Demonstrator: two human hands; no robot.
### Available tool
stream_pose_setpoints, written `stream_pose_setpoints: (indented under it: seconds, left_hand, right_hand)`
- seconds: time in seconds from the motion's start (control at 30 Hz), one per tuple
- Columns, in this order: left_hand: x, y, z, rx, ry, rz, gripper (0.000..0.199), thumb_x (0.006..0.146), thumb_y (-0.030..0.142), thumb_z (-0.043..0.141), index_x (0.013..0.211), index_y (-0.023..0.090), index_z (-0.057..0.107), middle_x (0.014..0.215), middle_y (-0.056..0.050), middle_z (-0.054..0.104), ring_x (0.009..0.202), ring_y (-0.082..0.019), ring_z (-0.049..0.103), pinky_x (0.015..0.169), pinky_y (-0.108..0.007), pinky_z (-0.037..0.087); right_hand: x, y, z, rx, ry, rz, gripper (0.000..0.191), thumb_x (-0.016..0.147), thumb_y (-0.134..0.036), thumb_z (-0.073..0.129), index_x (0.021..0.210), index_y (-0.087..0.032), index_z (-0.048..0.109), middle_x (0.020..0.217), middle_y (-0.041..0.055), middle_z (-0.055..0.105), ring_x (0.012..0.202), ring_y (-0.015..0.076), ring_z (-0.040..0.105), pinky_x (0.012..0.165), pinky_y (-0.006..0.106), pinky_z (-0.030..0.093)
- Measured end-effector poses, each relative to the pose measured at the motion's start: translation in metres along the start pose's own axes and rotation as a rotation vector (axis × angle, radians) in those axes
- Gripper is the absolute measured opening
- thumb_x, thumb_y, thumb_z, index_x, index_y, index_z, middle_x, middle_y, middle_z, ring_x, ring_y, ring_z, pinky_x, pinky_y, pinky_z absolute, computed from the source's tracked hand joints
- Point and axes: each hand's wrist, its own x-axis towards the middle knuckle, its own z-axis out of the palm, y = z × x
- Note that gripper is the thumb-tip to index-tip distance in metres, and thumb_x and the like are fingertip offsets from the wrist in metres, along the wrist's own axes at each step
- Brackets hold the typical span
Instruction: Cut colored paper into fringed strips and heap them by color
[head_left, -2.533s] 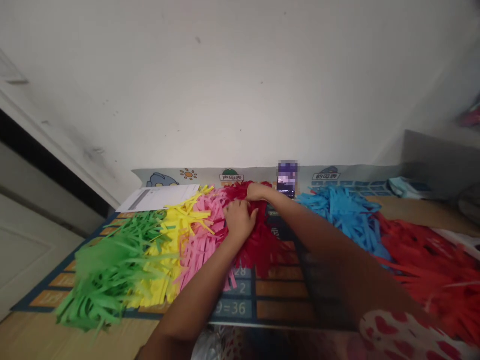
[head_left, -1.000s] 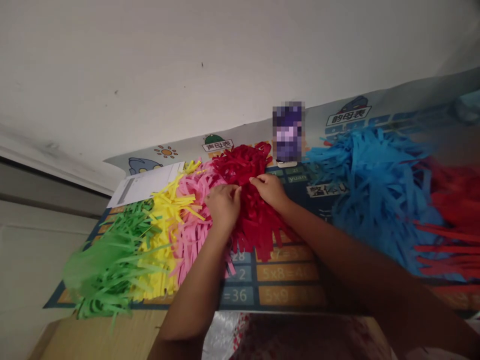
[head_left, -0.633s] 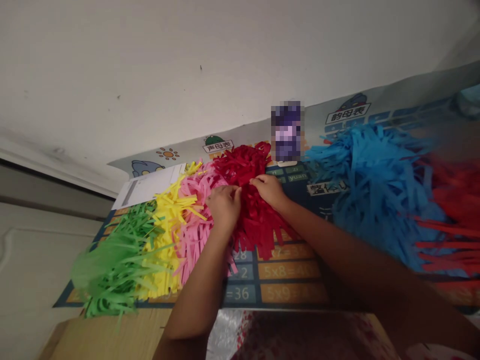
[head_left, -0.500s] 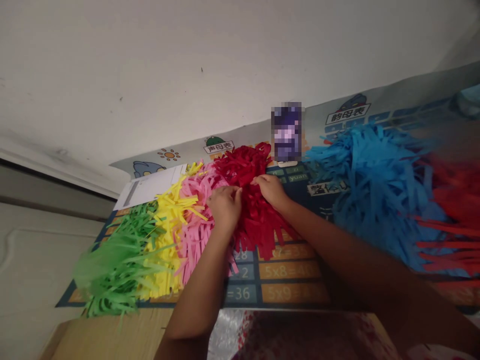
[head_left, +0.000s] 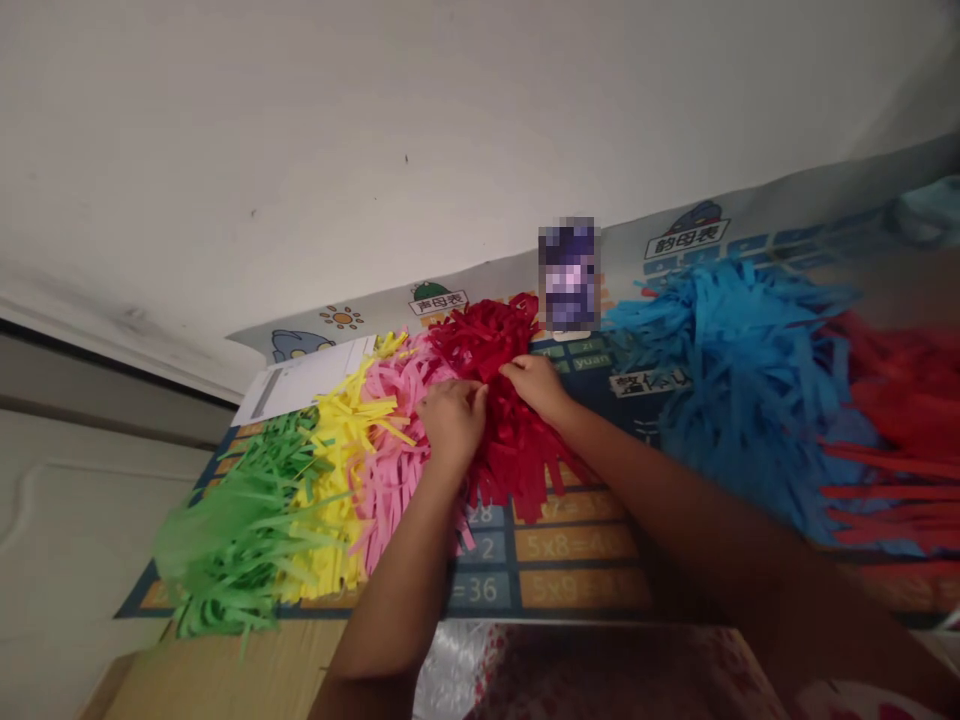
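Observation:
A dark red bundle of paper fringe [head_left: 525, 470] lies across the printed mat, its strips hanging toward me. My left hand [head_left: 454, 420] is closed in a pinch at the bundle's left side, over the edge of the pink fringe [head_left: 390, 490]. Opposite it, my right hand [head_left: 536, 385] pinches the red fringe near its middle, thumb and forefinger together. The fingertips are close to each other, a short gap of red paper between them. Left of the pink lie yellow fringe [head_left: 330, 510] and green fringe [head_left: 247, 520].
Blue fringe [head_left: 757, 390] and more red fringe [head_left: 915, 400] spread over the right side. A phone with a blurred screen [head_left: 568, 280] leans upright behind the red bundle. A white printed sheet [head_left: 300, 375] lies at back left, before the wall [head_left: 450, 130]. The mat [head_left: 577, 590] covers a wooden table [head_left: 225, 675].
Both hands keep their pinch on the red fringe, the right having edged slightly left toward the left hand. The view has shifted a little.

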Motion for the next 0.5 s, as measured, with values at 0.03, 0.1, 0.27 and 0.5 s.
stream_pose_setpoints:
  seconds: [0.03,0.1,0.27,0.5]
  left_hand:
    - [0.001,0.000,-0.001,-0.016,0.014,0.022,0.021,0.086,0.040,0.061,0.088,0.021,0.070,0.092,-0.006,0.071,0.094,-0.025,0.061,0.087,-0.037,0.042]
    - [0.004,0.001,-0.004,-0.036,0.039,0.070,0.024,0.085,0.042,0.061,0.092,0.019,0.068,0.093,-0.007,0.069,0.092,-0.024,0.060,0.086,-0.036,0.043]
    - [0.019,0.021,-0.014,0.184,-0.054,0.122,0.026,0.084,0.036,0.060,0.105,0.021,0.065,0.107,-0.010,0.066,0.105,-0.028,0.056,0.091,-0.040,0.040]
    - [0.037,0.039,-0.018,0.372,-0.155,0.013,0.031,0.081,0.031,0.055,0.108,0.018,0.066,0.112,-0.016,0.064,0.109,-0.033,0.055,0.088,-0.044,0.041]
  right_hand:
    - [-0.001,-0.001,-0.001,-0.013,-0.001,-0.005,0.026,0.080,-0.037,0.057,0.068,-0.017,0.068,0.061,-0.0008,0.063,0.057,0.0120,0.051,0.053,0.022,0.031]
    - [-0.003,-0.004,-0.001,-0.038,-0.003,-0.017,0.025,0.080,-0.038,0.059,0.068,-0.018,0.069,0.061,-0.0010,0.063,0.056,0.0115,0.050,0.053,0.023,0.028]
    - [-0.005,-0.005,0.000,-0.101,-0.021,-0.061,0.025,0.083,-0.037,0.057,0.073,-0.019,0.071,0.066,-0.0002,0.067,0.057,0.0116,0.052,0.052,0.023,0.026]
    - [-0.003,-0.004,-0.005,-0.153,-0.009,-0.083,0.024,0.086,-0.037,0.058,0.079,-0.021,0.074,0.077,0.0018,0.072,0.065,0.0134,0.059,0.055,0.023,0.029]
